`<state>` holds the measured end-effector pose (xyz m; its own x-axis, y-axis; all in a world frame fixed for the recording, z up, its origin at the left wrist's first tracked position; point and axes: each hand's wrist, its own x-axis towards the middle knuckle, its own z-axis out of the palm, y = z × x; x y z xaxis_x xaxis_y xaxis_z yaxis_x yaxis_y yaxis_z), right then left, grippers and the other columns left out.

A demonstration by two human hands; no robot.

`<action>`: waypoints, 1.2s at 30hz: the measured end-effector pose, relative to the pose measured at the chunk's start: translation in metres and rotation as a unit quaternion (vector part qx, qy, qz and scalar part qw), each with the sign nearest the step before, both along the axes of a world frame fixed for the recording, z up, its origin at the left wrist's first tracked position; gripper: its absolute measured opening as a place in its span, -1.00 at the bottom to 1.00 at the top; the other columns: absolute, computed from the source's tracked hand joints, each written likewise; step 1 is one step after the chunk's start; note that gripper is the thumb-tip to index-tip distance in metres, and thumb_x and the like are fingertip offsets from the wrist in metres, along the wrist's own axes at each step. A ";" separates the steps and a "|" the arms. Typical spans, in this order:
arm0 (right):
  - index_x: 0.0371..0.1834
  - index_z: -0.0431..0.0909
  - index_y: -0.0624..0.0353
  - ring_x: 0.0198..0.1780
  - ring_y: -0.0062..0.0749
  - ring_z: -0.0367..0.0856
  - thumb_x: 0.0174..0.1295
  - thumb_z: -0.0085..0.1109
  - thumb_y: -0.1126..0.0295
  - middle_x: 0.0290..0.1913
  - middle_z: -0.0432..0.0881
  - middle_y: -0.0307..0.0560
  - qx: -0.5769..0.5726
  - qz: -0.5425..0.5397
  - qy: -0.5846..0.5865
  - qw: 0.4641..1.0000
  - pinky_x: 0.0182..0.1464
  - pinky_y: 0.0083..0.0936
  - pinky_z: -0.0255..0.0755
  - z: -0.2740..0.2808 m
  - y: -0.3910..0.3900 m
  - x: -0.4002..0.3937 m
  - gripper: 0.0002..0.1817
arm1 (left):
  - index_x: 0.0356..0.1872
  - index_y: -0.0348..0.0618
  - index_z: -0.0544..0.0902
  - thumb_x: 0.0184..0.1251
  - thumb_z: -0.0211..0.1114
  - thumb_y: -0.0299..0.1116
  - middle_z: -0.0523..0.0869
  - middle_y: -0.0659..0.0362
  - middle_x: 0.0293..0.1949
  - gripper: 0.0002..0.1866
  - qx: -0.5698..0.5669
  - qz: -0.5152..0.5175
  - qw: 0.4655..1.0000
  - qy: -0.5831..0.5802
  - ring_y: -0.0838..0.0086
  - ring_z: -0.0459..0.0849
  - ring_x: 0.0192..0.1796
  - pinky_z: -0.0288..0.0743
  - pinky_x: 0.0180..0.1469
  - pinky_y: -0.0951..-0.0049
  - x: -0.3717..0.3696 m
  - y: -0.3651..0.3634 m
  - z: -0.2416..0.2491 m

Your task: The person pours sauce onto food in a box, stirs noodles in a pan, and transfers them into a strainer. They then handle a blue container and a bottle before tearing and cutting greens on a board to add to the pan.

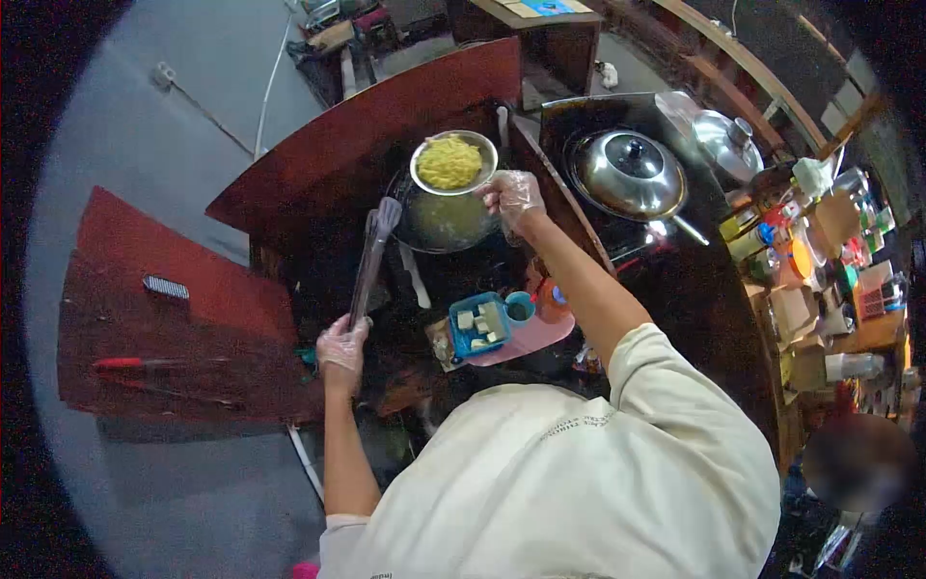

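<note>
My right hand [516, 196], in a clear plastic glove, is closed at the near right rim of a round metal strainer or bowl [418, 178] filled with yellow food pieces [449, 161]. It is held over a dark pan [434, 220] of bubbling liquid. My left hand [342, 345], also gloved, grips the lower end of long metal tongs [367, 270], whose tips point up toward the pan's left side. Nearer to me sits a blue basket [463, 344] with white blocks [481, 324], beside a teal cup [519, 307].
A lidded pan [635, 174] stands right of a dividing board, with a loose metal lid [725, 145] beyond it. Red-brown panels [357, 135] border the cooking area. Bottles and boxes crowd the far-right shelf [873, 336]. Red-handled tongs [121, 364] lie at the left.
</note>
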<state>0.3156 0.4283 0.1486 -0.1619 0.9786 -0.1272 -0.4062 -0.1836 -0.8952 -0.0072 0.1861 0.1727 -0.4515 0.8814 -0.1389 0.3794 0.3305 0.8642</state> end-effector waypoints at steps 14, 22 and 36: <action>-0.43 0.59 0.37 -0.60 -0.34 0.59 0.25 -0.03 0.55 -0.51 0.62 0.15 -0.026 -0.008 0.196 0.980 -0.63 -0.38 0.48 0.024 -0.042 0.047 -0.80 | 0.33 0.08 0.52 0.34 0.32 -0.23 0.73 -0.11 -0.28 -0.48 0.288 -0.093 0.872 0.384 0.08 0.68 -0.28 0.51 -0.19 0.14 0.101 0.055 0.018; -0.39 0.66 0.32 -0.64 -0.45 0.56 0.21 0.16 0.38 -0.51 0.67 0.02 0.019 -0.192 0.076 0.978 -0.65 -0.52 0.46 0.073 -0.186 0.287 -0.80 | 0.18 -0.25 0.61 0.25 0.36 -0.43 0.77 -0.08 -0.30 -0.56 0.214 -0.233 0.879 0.358 0.12 0.73 -0.38 0.55 -0.29 0.27 0.292 0.021 0.065; -0.19 0.52 0.34 -0.58 -0.29 0.63 0.36 -0.02 0.23 -0.42 0.67 0.08 -0.161 -0.513 -0.073 0.840 -0.59 -0.37 0.54 -0.065 -0.371 0.687 -0.67 | 0.13 -0.17 0.54 0.36 0.22 -0.04 0.70 -0.10 -0.08 -0.52 0.092 -0.711 0.584 0.382 0.01 0.66 0.03 0.53 0.04 0.05 0.774 0.038 0.023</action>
<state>1.0031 0.0577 0.0832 0.7863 0.5045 -0.3567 -0.3881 -0.0460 -0.9205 0.7671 0.2246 0.1956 0.8853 0.4100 -0.2196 0.4559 -0.8583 0.2356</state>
